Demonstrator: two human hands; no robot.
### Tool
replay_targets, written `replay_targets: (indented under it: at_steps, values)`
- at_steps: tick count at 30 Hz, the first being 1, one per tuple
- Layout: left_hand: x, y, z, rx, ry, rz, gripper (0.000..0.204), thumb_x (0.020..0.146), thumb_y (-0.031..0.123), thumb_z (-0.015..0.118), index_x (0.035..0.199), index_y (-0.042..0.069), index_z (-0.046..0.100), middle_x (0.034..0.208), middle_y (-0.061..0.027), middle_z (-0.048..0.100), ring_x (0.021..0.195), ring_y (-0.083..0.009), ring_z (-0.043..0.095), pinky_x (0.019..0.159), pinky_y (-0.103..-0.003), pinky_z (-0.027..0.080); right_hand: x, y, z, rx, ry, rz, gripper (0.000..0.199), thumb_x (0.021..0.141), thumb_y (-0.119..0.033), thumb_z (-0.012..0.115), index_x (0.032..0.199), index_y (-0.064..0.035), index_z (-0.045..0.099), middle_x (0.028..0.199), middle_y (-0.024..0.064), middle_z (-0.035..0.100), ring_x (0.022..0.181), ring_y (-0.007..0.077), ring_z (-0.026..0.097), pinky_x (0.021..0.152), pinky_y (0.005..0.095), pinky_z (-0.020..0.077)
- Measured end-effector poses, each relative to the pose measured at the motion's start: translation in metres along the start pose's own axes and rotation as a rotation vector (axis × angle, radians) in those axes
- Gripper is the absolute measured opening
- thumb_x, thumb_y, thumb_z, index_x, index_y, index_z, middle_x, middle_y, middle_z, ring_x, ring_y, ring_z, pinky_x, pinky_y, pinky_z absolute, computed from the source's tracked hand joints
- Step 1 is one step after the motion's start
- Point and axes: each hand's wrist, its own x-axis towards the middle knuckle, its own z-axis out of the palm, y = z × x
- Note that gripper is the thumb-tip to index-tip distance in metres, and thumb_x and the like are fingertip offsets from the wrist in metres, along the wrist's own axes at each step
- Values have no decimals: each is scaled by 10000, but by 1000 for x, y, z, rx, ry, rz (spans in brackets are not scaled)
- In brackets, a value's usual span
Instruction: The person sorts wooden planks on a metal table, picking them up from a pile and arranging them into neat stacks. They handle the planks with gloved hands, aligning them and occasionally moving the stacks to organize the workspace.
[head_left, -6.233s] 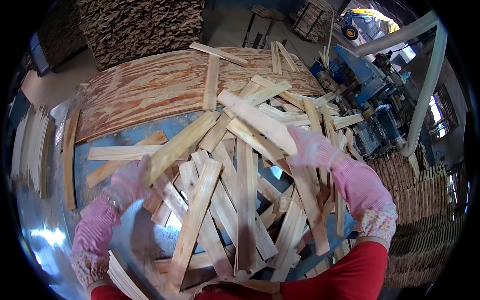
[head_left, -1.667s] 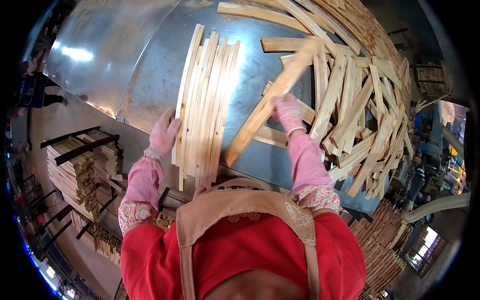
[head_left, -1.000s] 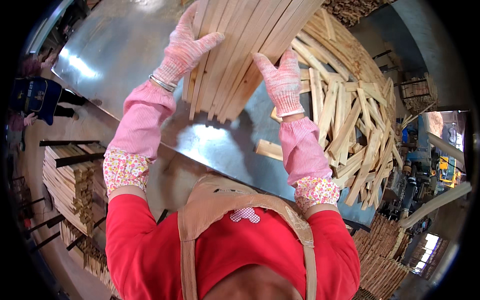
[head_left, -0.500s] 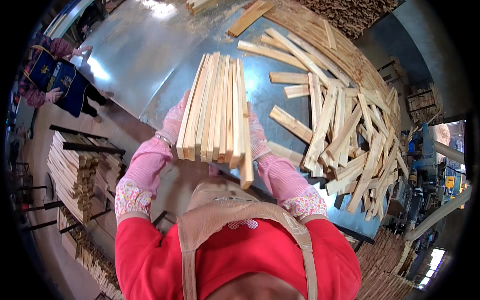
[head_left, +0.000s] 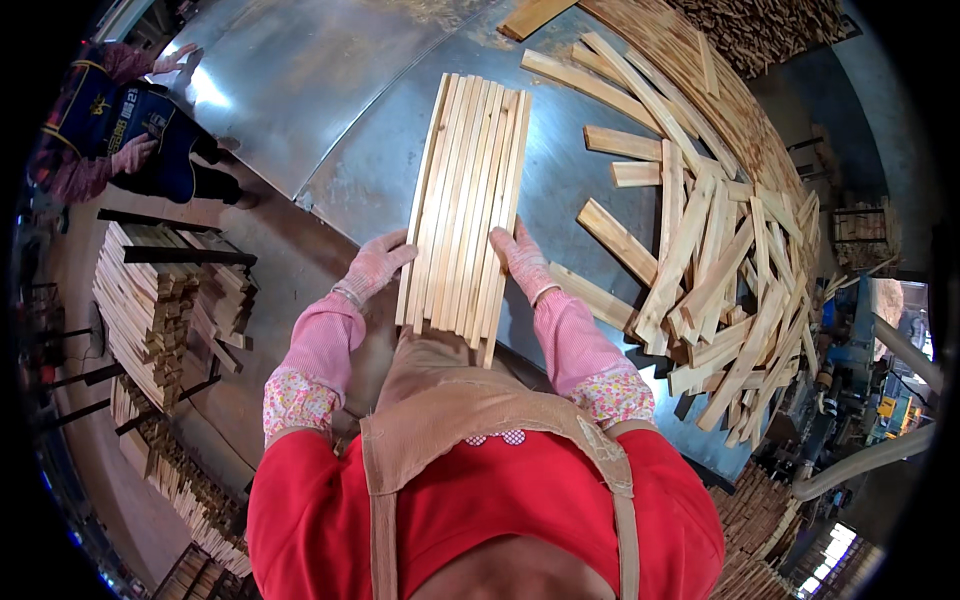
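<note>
Your hands, left [head_left: 375, 265] and right [head_left: 522, 262], wear pink knitted cloth gloves, matt and slightly nubbly, pressed flat against a bundle of slats [head_left: 465, 205] of pale raw wood with a dry, unvarnished grain. The surface [head_left: 300, 90] under them is sheet metal, grey and glossy with bright glare patches and faint scuffs. The loose slats [head_left: 720, 270] to your right are the same rough-sawn bare wood.

Single head-worn fisheye view, looking steeply down from close above the wearer's chest at the lower centre of the frame, facing forward over the metal counter [head_left: 300, 90] that fills the upper frame, with straight edges bending toward the rim.
</note>
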Motion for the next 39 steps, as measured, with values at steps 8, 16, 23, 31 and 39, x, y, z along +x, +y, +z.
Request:
replay_targets:
  at_steps: [8,16,23,31,39]
  values:
    - [37,28,-76,255,160,23,592,1012,229,612,1558,12,548,1429,-229,695,1318,-341,665,1121,-396,500,53,-66,52,-101,-32,56,1014,1039,-421,725,1741,14,136,1669,234,479,1536,307,473,1258,354,346]
    - [89,45,-166,274,416,-129,519,1060,267,597,1532,51,579,1485,-216,657,1331,-401,643,1136,-443,491,124,-112,139,-160,0,101,1052,1006,-489,745,1725,36,183,1613,278,533,1511,355,516,1241,370,387]
    - [64,130,-279,657,570,131,446,1024,262,648,1424,65,676,1285,-222,752,1215,-381,710,1024,-440,548,203,-145,245,-215,-33,43,1112,988,-607,669,1716,59,157,1540,345,573,1463,442,551,1207,403,425]
    - [-91,84,-302,619,819,45,428,1012,231,679,1397,43,692,1290,-206,754,1185,-386,728,1040,-447,546,251,-223,344,-398,-53,87,1043,993,-536,661,1713,23,154,1486,358,609,1412,482,584,1185,450,449]
    - [-185,2,-201,479,791,-57,412,923,144,790,1324,68,736,1084,-172,772,959,-359,761,829,-449,601,283,-186,347,-152,-2,154,633,919,-352,673,1406,42,583,1198,280,761,1128,410,755,988,448,575]
